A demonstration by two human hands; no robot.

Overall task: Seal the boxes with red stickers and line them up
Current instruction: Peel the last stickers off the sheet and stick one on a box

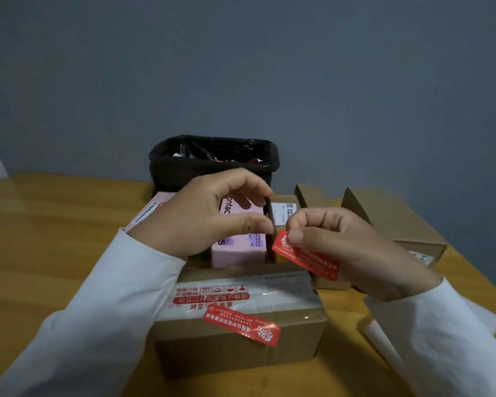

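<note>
Right hand (344,247) pinches a red rectangular paper sticker (307,255) w/ white print, held in the air above the boxes. Left hand (209,216) hovers beside it, thumb and fingers curved but apart, gripping nothing. Nearest brown cardboard box (241,319) already wears a red sticker. Risks: sticker curls onto fingers or itself, or lands crooked and off the seam, esp. if left hand doesn't steady the free end.

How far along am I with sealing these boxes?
Done: the nearest cardboard box already carries a red sticker. In hand: your right hand pinches another red sticker; your left hand hovers, holding nothing. Left: the pink box and the brown boxes show no red sticker and aren't lined up.
</note>
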